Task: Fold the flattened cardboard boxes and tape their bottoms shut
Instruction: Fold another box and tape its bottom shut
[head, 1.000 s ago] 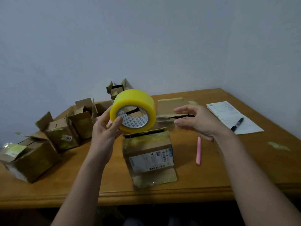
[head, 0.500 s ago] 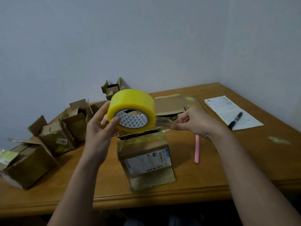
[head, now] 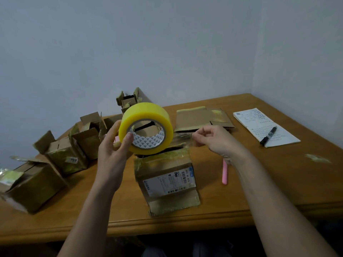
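My left hand [head: 113,145] grips a big yellow tape roll [head: 146,117] in the air, thumb inside its core. My right hand [head: 215,140] pinches the clear free end of the tape [head: 182,138], pulled a short way to the right of the roll. Below the roll stands a small cardboard box [head: 165,175] with a white shipping label, its taped flaps facing up and one flap lying on the table toward me. A flattened cardboard box [head: 202,117] lies on the table behind my right hand.
Several folded boxes [head: 65,156] with open flaps stand along the left of the wooden table [head: 278,182]. A pink stick [head: 225,173] lies right of the labelled box. A paper sheet [head: 259,123] with a black marker [head: 268,135] lies at the far right.
My right hand closed from flat fingers to a pinch on the tape end and drew it rightward. The roll stayed in my left hand.
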Motion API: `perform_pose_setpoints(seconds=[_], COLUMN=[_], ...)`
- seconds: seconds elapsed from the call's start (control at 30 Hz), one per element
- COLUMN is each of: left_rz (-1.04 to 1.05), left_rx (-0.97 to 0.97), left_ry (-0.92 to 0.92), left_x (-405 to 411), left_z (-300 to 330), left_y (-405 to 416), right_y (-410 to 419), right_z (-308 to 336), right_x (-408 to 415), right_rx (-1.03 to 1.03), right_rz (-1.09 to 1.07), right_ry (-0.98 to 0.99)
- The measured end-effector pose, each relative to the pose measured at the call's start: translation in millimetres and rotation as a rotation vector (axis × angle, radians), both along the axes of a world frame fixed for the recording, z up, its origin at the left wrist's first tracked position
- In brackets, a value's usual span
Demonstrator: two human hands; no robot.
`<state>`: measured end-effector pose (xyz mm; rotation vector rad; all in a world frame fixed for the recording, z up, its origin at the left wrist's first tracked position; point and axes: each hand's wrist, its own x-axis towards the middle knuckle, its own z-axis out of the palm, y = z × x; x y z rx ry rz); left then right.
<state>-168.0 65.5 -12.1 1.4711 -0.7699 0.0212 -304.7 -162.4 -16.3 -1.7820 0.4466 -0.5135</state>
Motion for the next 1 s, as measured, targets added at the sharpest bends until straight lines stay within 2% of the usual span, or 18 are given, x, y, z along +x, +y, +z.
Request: perform_pose_setpoints(seconds=[0.67,0.73,0.87,1.0], left_rz=[0.017,0.006,-0.005,-0.015], left_rx=[0.148,0.149,0.137,0.111], left_ry=[0.002,0.004,0.017,0.033], left_x=[8,9,10,12], left_z=[-33,-34,-37,-40], left_y=[3,3,4,4], right_y=[7,8,12,21], right_z=[-48,-51,-60,-66], right_x=[28,27,24,30], right_rx=[0.323,0.306,0.138,0.086], right_rz=[-0.166,-0.166,-0.131,-0.097], right_ry=[0.046,0.050,0.160,0.227])
